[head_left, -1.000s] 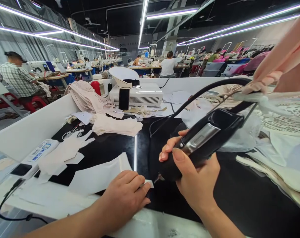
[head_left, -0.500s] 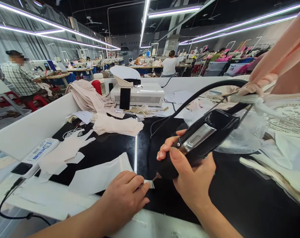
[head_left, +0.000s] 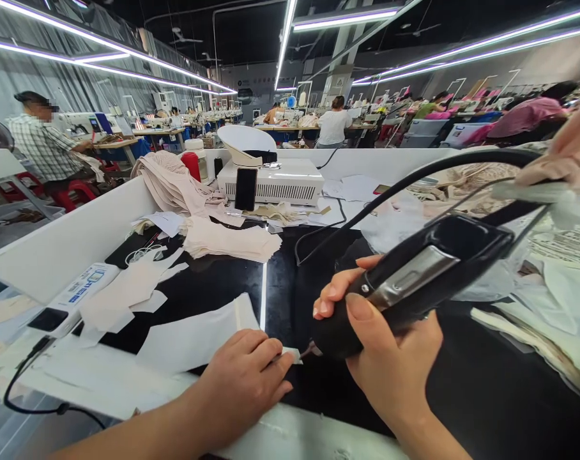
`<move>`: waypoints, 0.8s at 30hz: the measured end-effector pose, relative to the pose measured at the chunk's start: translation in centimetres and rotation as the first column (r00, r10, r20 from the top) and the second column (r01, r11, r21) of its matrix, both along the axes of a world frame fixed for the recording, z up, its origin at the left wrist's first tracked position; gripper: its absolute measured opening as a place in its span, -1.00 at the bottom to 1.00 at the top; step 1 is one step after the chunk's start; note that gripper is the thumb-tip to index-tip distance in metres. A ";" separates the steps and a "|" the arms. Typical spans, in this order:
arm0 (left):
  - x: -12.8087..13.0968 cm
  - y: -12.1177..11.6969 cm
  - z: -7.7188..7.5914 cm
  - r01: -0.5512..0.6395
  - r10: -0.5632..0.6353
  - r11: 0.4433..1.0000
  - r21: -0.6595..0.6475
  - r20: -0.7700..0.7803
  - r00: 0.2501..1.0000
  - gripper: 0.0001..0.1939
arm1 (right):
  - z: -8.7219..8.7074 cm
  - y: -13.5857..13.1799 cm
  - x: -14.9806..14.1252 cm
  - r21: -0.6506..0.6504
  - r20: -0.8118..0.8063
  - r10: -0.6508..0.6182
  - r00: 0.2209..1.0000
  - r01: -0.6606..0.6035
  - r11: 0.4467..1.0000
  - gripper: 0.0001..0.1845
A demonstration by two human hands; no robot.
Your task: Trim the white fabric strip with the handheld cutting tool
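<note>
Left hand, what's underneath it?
White material runs under the left hand, and a small pale end pokes out toward the black handheld tool. What the hand covers is hidden, so I can't tell whether both are one piece.

The only camera sits on the person's head. It looks forward and down over the near edge of the shiny black table with white sides (head_left: 290,306). The bare left hand (head_left: 246,377) and bare right hand (head_left: 390,364) are close to it, low in the view, with both arms coming in from the bottom. The view is wide. It takes in the table's left edge, goes past the far edge, where a white metal box with slots (head_left: 275,182) stands, and reaches deep into the big room, up to the long white ceiling lights (head_left: 285,45). The table's right end runs out of view.
</note>
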State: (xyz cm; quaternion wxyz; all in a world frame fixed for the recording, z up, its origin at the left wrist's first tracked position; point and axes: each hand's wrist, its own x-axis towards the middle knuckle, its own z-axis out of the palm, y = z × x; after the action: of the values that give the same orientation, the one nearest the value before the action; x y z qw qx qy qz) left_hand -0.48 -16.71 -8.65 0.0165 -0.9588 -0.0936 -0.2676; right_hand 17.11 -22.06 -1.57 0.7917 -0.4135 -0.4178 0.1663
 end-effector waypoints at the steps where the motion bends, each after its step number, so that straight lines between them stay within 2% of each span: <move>1: 0.0 0.0 0.0 -0.002 0.002 1.000 -0.008 -0.002 1.000 -0.71 | 0.0 -0.1 -0.1 0.000 -0.001 0.002 1.000 -0.002 1.000 -0.60; 11: 0.0 0.4 0.2 0.020 -0.020 0.999 -0.035 0.001 1.000 -0.75 | -0.1 -0.1 -0.3 -0.019 0.018 -0.010 1.000 0.011 1.000 -0.64; 16: -1.1 0.8 0.4 0.046 -0.045 0.998 -0.050 0.029 0.999 -0.75 | -0.1 -0.2 -0.2 -0.032 0.019 -0.016 1.000 0.017 0.999 -0.61; 24: -2.3 1.5 0.0 0.022 -0.022 0.998 -0.065 0.001 1.000 -0.76 | -0.3 -0.2 0.1 -0.037 0.042 -0.010 0.999 0.011 0.999 -0.65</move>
State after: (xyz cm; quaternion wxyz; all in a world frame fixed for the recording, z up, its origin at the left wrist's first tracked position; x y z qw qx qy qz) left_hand -2.75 -15.18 -8.61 -0.0178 -0.9597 -0.0918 -0.2648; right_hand 17.18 -22.28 -1.84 0.7759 -0.4338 -0.4287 0.1613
